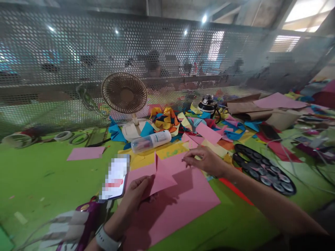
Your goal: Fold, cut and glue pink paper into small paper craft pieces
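A folded pink paper (162,176) lies on a larger pink sheet (183,202) on the green table (52,181). My left hand (137,191) is closed on the folded paper's lower left edge, with the thumb on top. My right hand (205,161) pinches the paper's far right corner with its fingertips. A flap of the fold stands up between the two hands. A smartphone (115,179) lies just left of my left hand.
A small desk fan (125,96) and a clear plastic bottle (151,141) lie beyond the paper, by a heap of coloured paper scraps (183,125). Black round trays (264,169) sit to the right, tape rolls (70,136) far left. A perforated metal screen (78,62) with people behind it backs the table.
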A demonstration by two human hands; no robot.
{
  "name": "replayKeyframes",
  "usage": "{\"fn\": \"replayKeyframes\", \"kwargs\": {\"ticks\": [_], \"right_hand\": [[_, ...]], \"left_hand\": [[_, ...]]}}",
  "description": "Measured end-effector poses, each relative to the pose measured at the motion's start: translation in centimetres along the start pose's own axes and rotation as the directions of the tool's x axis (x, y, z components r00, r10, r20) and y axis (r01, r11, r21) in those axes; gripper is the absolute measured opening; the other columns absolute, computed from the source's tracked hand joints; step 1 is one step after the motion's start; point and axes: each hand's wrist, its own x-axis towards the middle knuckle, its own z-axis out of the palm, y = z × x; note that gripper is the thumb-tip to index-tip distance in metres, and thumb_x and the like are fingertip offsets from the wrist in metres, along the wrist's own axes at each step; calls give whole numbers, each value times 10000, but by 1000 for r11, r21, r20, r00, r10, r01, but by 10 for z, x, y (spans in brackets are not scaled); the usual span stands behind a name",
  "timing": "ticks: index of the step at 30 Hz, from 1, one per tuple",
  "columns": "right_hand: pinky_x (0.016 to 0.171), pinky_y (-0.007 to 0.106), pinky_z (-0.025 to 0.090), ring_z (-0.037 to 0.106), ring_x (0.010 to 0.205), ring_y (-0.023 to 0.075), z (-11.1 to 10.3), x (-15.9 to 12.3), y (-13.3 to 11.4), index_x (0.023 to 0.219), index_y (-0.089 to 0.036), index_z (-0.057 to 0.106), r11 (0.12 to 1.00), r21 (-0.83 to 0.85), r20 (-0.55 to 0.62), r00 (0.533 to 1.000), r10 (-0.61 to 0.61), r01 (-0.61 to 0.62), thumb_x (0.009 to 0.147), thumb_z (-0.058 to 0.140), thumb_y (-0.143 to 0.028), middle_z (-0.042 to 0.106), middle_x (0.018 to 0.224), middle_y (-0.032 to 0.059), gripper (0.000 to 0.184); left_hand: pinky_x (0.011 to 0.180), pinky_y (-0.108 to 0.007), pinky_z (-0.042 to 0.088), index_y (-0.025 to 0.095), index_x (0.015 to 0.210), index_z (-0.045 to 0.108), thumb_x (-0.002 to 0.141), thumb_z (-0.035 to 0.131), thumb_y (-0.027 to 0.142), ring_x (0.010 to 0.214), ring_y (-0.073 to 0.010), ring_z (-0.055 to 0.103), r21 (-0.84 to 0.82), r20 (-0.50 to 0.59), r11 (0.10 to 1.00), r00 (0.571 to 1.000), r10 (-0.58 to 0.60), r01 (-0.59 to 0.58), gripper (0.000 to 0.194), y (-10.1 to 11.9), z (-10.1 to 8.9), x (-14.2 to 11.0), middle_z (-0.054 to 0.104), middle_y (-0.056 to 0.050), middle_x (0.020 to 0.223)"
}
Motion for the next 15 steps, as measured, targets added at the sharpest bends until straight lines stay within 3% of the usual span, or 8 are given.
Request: {"fn": "replayKeyframes", "kwargs": {"ticks": [3, 4, 6, 8, 11, 13, 14, 15], "right_hand": [[571, 224, 458, 588, 576, 108, -18, 11, -4, 773, -167, 676, 980, 183, -253, 967, -28, 76, 818, 601, -321, 654, 641, 2, 178], [563, 222, 456, 573, 550, 100, -27, 12, -5, 778, -176, 674, 958, 249, -380, 924, -38, 142, 807, 612, -307, 640, 613, -12, 148], [546, 215, 447, 520, 486, 79, -51, 10, -8, 746, -188, 658, 876, 369, -618, 786, -19, 311, 778, 631, -286, 585, 540, -43, 106], [538, 204, 438, 440, 433, 59, -79, 2, -11, 687, -188, 625, 769, 465, -739, 670, 65, 438, 739, 650, -274, 497, 481, -73, 103], [568, 180, 434, 320, 391, 48, -109, -14, -17, 671, -215, 579, 673, 552, -753, 641, 148, 492, 747, 641, -241, 340, 439, -109, 101], [587, 194, 443, 362, 418, 66, -110, -27, -16, 701, -239, 582, 770, 498, -751, 643, 152, 400, 785, 612, -292, 373, 460, -96, 103], [579, 206, 446, 412, 447, 77, -105, -35, -14, 703, -243, 589, 854, 428, -734, 666, 136, 297, 790, 604, -325, 426, 479, -81, 121], [551, 216, 444, 470, 484, 92, -96, -43, -10, 698, -237, 599, 936, 320, -682, 721, 120, 147, 777, 614, -342, 502, 519, -58, 132]], "left_hand": [[424, -204, 432, 161, 596, 553, 527, 778, 490, 429, -87, 470, 13, -15, 1000, 1000, 9, -9, 404, 1, -3, 3, 494, 44, 520], [426, -200, 430, 160, 592, 557, 526, 777, 492, 442, -91, 475, 15, -23, 1000, 1000, 21, -20, 403, 1, -4, 4, 498, 40, 521], [432, -196, 429, 158, 593, 565, 526, 777, 494, 462, -95, 487, 19, -32, 999, 999, 29, -28, 402, 1, -4, 5, 515, 31, 532], [432, -200, 433, 158, 609, 575, 524, 780, 493, 458, -95, 492, 20, -22, 1000, 1000, 3, -2, 402, 0, -5, 7, 529, 28, 539], [425, -206, 439, 160, 658, 602, 526, 785, 487, 434, -92, 496, 4, -12, 999, 999, -46, 46, 398, 0, -4, 7, 542, 31, 541], [436, -209, 455, 163, 685, 616, 522, 792, 478, 446, -96, 516, -19, -2, 998, 998, -65, 65, 397, 1, -4, 6, 561, 28, 566], [441, -210, 463, 164, 685, 618, 516, 796, 477, 454, -97, 523, -28, 6, 997, 997, -72, 72, 397, 2, -4, 6, 565, 27, 575], [443, -208, 467, 165, 681, 619, 514, 798, 477, 461, -98, 526, -32, 16, 997, 997, -76, 77, 397, 2, -4, 6, 568, 26, 582]]}}
